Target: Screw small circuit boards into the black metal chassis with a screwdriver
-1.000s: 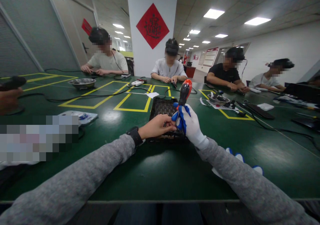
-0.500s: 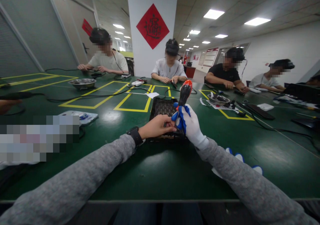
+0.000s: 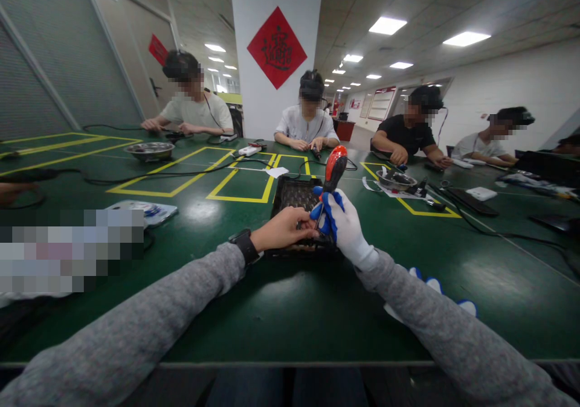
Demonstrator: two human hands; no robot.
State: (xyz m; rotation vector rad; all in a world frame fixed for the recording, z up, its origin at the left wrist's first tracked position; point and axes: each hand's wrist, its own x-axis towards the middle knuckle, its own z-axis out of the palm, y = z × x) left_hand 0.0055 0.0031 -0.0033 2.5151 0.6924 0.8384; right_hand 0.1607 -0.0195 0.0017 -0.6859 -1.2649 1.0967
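My right hand (image 3: 348, 229) wears a white glove with blue fingers and is closed around a screwdriver (image 3: 335, 168). Its red and black handle points up, and its shaft slants down toward my left fingertips. Bare, with a black watch on the wrist, my left hand (image 3: 286, 226) has its fingers pinched together by the screwdriver's lower end; what they hold is hidden. Both hands rest over a black tray-like case (image 3: 294, 192) with a patterned inside. My hands cover its near right part, and the screwdriver's tip cannot be made out.
A spare glove (image 3: 432, 285) lies by my right forearm. On the green table (image 3: 254, 310) are a metal bowl (image 3: 149, 150) at left, another bowl (image 3: 396, 179) with dark parts at right, a white paper scrap (image 3: 276, 172) and black cables. Several people sit across the table.
The screwdriver's handle has turned, showing more red, and its top has tipped slightly left and down. My left hand has stayed almost still.
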